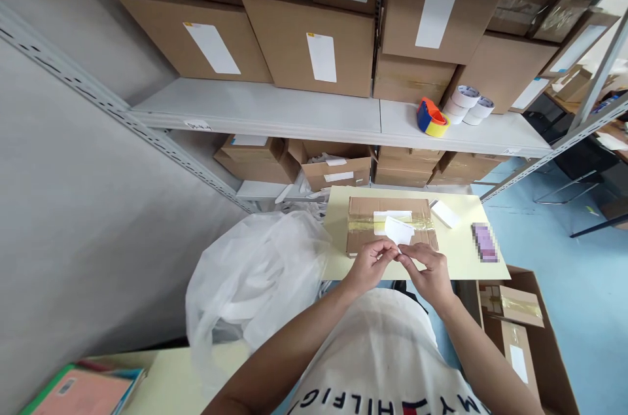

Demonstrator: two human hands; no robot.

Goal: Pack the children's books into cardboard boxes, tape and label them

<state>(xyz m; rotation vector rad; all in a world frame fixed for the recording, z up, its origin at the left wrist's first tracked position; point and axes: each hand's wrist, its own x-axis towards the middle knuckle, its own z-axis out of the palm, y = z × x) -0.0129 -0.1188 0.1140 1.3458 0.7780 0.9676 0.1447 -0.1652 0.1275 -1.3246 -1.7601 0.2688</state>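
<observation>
Between my two hands is a small white label [398, 230], pinched at its near edge. My left hand [373, 263] has thumb and forefinger closed on the label's left corner. My right hand [428, 268] meets it from the other side, its thumb and finger pressed together at the same edge. Behind the label a brown cardboard box [360, 226] lies on the pale yellow table [338, 264]. Yellowish clear tape runs across the box, over a white sheet stuck on its top. My fingers hide part of the box's near edge.
A white box-like item [445, 213] and a blurred purple item [485, 243] lie on the table's right. A large translucent plastic bag [255, 271] bulges at the left. Shelves [294, 110] hold cartons, tape rolls [465, 97] and a tape dispenser [432, 118]. An open carton [549, 343] stands lower right.
</observation>
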